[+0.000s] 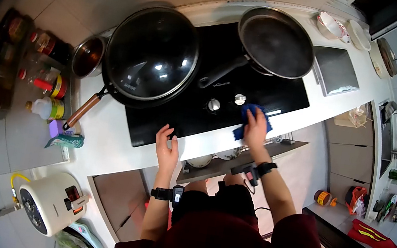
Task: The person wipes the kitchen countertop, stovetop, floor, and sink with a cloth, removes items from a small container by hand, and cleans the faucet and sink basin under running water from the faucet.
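My right hand (255, 127) presses a blue cloth (247, 117) onto the front edge of the black glass cooktop (177, 127), just right of the two silver knobs (214, 105). Over the cooktop's front left part is my left hand (167, 150), empty, its fingers apart. A wok with a glass lid (152, 55) covers the left burner, its wooden handle pointing to the lower left. On the right burner stands a black frying pan (275, 42), its handle pointing down and left.
Left of the wok are a small pot (88, 57) and several bottles (49, 108). A white rice cooker (51, 202) stands lower left. Below the cooktop, an open drawer (287, 146) holds dishes. Bowls (329, 25) and a grey flat box (337, 72) lie right.
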`<state>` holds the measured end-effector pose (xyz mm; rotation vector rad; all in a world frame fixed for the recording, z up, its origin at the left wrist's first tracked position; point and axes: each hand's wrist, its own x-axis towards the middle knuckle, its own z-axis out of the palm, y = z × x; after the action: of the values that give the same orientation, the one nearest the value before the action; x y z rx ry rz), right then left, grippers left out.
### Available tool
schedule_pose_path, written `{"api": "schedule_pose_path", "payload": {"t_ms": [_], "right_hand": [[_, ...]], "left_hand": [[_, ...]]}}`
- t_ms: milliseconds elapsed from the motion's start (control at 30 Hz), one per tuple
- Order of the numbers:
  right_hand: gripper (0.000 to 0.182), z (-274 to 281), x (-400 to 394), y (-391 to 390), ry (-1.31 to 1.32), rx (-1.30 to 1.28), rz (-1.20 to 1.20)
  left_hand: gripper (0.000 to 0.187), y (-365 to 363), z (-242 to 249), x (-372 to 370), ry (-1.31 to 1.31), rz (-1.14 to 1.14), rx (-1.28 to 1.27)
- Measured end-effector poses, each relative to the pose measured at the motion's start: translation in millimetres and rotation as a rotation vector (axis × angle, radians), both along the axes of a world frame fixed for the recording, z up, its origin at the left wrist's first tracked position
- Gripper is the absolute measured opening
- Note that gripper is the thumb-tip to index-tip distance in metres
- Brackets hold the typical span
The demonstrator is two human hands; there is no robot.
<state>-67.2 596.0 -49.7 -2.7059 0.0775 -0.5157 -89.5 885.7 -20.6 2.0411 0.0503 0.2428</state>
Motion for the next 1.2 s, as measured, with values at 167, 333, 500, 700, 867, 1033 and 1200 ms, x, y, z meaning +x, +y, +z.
{"api": "schedule_pose_path", "payload": {"t_ms": [167,333,500,700,867,1033,1200], "right_hand": [[0.026,-10.9,4.4,87.4,-0.045,0.091,0.366],[0.031,-9.7,3.7,61.1,-0.027,0.176,0.504],[0.046,1.2,13.1,-53.7,-0.012,0.094,0.325],[0.05,0.3,62.7,-53.3,-0.007,0.08,0.29],[0.047,-5.6,85.4,-89.7,-0.062,0.122,0.316],[0.047,1.9,85.8,-185.0,-0.034,0.044,0.144],[0.047,-3.2,58.1,-222.9,-0.043,0.095,0.013]], "left_hand": [[0.022,-55.5,1.4,15.3,0.028,-0.095,-0.035],[0.023,-101.0,13.7,39.5,-0.068,-0.19,0.076],[0.023,-127.0,14.6,45.6,-0.044,-0.14,0.101],[0.023,-163.6,11.6,42.8,-0.03,-0.115,0.124],[0.022,-194.0,9.5,44.1,-0.054,-0.129,0.152],[0.02,-210.3,16.2,44.0,0.016,-0.156,0.114],[0.019,-224.0,28.3,46.2,-0.004,-0.197,0.178]]}}
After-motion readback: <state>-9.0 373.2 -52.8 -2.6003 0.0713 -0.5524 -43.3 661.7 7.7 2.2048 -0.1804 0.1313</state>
